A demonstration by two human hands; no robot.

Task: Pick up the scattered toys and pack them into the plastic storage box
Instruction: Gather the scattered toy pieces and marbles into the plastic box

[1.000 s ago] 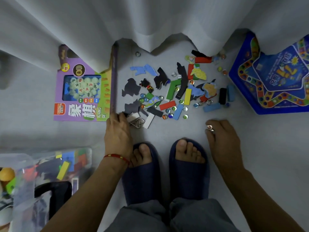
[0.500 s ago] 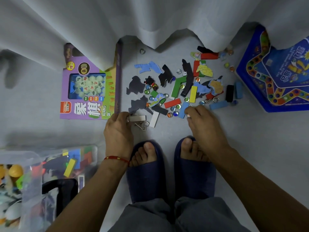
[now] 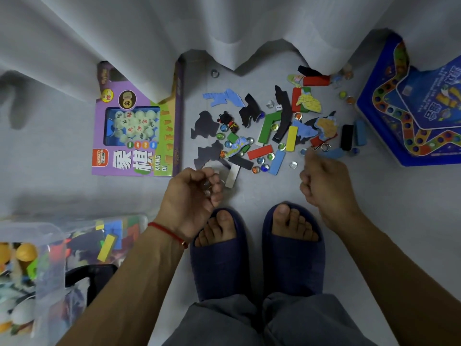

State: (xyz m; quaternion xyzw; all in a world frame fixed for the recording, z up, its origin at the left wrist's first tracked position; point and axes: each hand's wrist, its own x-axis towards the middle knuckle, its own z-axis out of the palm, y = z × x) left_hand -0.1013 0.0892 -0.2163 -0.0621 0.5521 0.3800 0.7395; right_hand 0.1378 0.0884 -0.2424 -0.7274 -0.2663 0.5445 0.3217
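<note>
Scattered toys lie on the grey floor ahead of my feet: coloured wooden blocks such as a red one (image 3: 260, 152), dark puzzle pieces (image 3: 204, 124), glass marbles (image 3: 260, 160) and linked metal rings (image 3: 321, 147). My left hand (image 3: 192, 196) hovers just off the pile's near-left edge, its fingers curled round a metal wire puzzle (image 3: 212, 186). My right hand (image 3: 324, 182) is curled in a fist just short of the metal rings and hides a small shiny piece. The clear plastic storage box (image 3: 74, 219), partly filled with toys, stands at the lower left.
A purple chess game box (image 3: 134, 158) lies left of the pile, partly under a white curtain (image 3: 224, 28). A blue board game box (image 3: 409, 136) lies at the right. My feet in dark blue slippers (image 3: 291, 260) stand just behind the pile.
My left hand has lifted the wire puzzle off the floor and turned palm-up. My right hand has shifted right from the pile's near edge toward the metal rings.
</note>
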